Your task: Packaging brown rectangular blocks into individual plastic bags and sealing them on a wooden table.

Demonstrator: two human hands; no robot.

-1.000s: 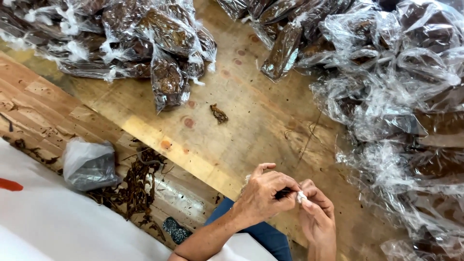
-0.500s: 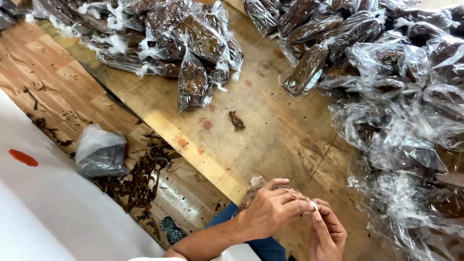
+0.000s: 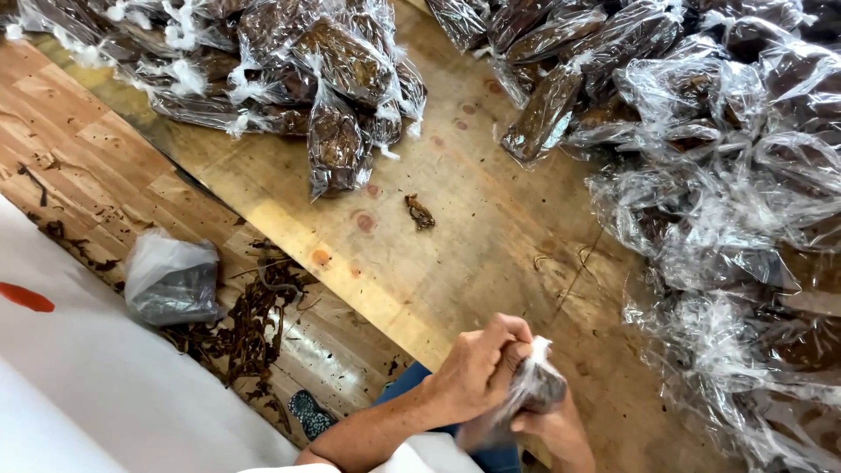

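Left hand (image 3: 477, 372) and right hand (image 3: 552, 429), fingers pinching a small clear bag (image 3: 536, 385) (dark contents), at the wooden board's (image 3: 491, 254) near edge.

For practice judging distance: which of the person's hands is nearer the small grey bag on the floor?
Left. The left hand lies closer to the grey bag; the right hand sits beyond it.

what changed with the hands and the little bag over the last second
The left hand has closed its grip over the top of the small clear plastic bag of dark brown material, which shows more fully now; the right hand has come underneath to support it. Earlier both hands pinched at its white tip. The piles of filled clear bags, the grey plastic bag and the brown scrap on the wooden board stayed put.
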